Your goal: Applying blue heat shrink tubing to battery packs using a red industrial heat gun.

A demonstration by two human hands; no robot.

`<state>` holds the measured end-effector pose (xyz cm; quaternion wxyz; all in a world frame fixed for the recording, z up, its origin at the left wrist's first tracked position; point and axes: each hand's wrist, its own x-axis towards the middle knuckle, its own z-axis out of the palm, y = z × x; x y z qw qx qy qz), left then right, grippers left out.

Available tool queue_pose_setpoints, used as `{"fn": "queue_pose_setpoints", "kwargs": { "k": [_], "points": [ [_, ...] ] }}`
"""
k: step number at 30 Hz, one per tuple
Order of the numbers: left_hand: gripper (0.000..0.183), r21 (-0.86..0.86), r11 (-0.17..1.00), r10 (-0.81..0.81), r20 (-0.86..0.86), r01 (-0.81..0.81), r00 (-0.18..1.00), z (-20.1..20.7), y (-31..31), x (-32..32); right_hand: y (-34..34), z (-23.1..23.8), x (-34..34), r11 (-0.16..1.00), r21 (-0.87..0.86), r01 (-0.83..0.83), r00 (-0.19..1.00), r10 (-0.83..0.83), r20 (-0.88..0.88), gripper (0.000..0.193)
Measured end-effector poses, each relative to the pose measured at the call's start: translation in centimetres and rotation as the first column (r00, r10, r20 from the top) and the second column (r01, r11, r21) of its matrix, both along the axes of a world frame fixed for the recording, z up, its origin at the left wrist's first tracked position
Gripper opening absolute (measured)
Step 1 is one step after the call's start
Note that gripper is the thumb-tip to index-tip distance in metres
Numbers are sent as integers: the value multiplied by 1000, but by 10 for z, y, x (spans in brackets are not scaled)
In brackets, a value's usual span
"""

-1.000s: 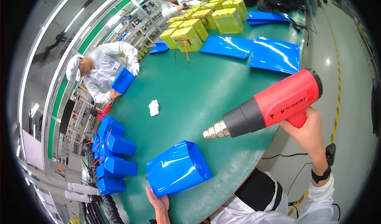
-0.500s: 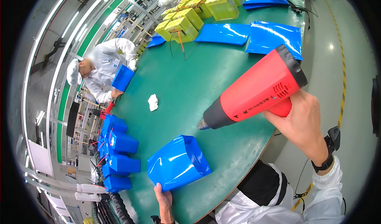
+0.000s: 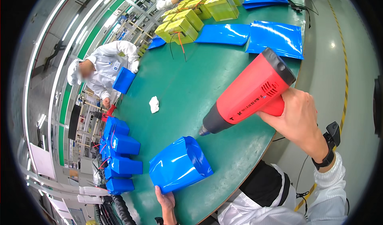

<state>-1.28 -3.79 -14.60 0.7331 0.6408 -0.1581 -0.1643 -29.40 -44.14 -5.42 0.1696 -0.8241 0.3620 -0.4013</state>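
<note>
My right hand (image 3: pixel 293 115) is wrapped round the handle of a red heat gun (image 3: pixel 251 91) with a dark nozzle. The nozzle tip points down and left, just above the far right corner of a glossy blue film-wrapped pack (image 3: pixel 175 165). Loose film stands up like an open sleeve at the pack's right end; what lies inside is hidden. My left hand (image 3: pixel 165 199) grips the pack's near edge, thumb on top and the other fingers mostly out of sight beneath it.
Several finished-looking blue packs (image 3: pixel 123 165) with red wires stand at the table's left edge. Yellow-green battery packs (image 3: pixel 183 27) and flat blue sleeves (image 3: pixel 275 39) lie at the far end. A crumpled white scrap (image 3: pixel 154 104) rests mid-table. Across the table, a co-worker (image 3: pixel 105 69) holds a blue pack.
The heat gun has moved slightly left and down, its nozzle nearer the blue pack. The pack and my left hand have barely shifted. The co-worker's lower hand has come away from their blue pack.
</note>
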Motion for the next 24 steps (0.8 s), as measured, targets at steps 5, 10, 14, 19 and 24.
{"fn": "queue_pose_setpoints", "kwargs": {
  "k": [5,10,14,19,24],
  "points": [
    [62,23,1000,17,-2,-17,1000,-4,3,3,1,-3,1,999,36,2,1000,-2,-20,38],
    [62,16,1000,4,15,-5,1000,-1,-2,-1,0,-4,-2,999,36,-25,998,23,61,39],
    [63,14,1000,5,3,-5,1000,0,-2,-2,-1,-3,-6,988,128,-82,992,68,109,41],
    [63,15,1000,6,6,-6,1000,-2,1,0,6,4,-10,986,121,-110,992,103,68,41],
    [64,22,1000,-13,8,13,1000,-4,3,2,14,1,-14,989,91,-118,988,108,108,41]
  ]
}}
